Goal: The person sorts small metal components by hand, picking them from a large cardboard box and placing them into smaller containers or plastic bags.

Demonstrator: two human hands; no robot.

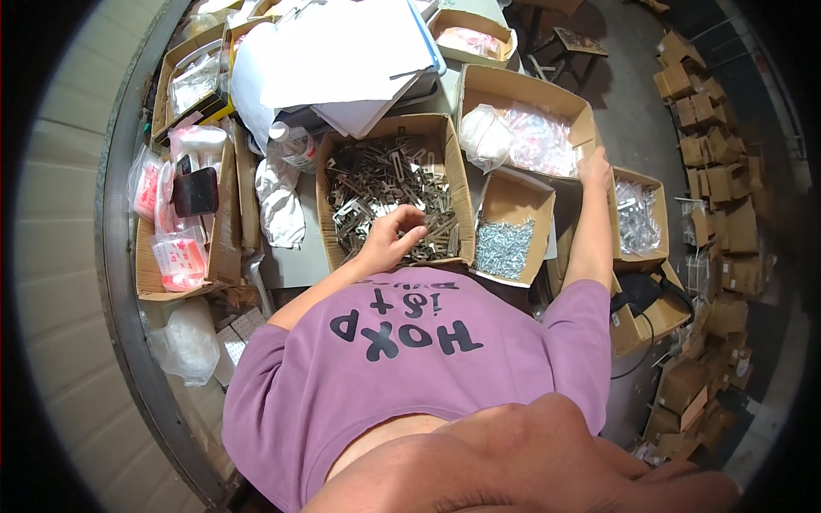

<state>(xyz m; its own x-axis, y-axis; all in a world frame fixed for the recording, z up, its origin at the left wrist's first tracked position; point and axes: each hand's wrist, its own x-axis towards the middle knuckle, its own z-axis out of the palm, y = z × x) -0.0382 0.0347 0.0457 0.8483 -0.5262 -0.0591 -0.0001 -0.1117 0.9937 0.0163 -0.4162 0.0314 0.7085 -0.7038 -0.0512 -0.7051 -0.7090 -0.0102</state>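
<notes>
My left hand (395, 239) hovers at the near edge of a cardboard box (464, 205) full of dark metal clips (368, 184). Its fingers are loosely bent, thumb apart, and nothing shows in them. With my right arm stretched forward, my right hand (596, 168) grips the right corner of another cardboard box (526, 84); part of its fingers is hidden. Inside that box lie clear plastic bags with red marks (543, 141) and a whitish plastic bundle (486, 137). Between my arms, a smaller open box (532, 201) contains small silvery screws (503, 248).
White paper sheets (342, 56) lie beyond the clips, near a plastic bottle (292, 147) and white cloth (280, 205). At left, a box of bagged parts (224, 248) carries a dark phone (196, 192). A box of bagged metal pieces (637, 218) stands right; stacked cartons (727, 184) line the floor.
</notes>
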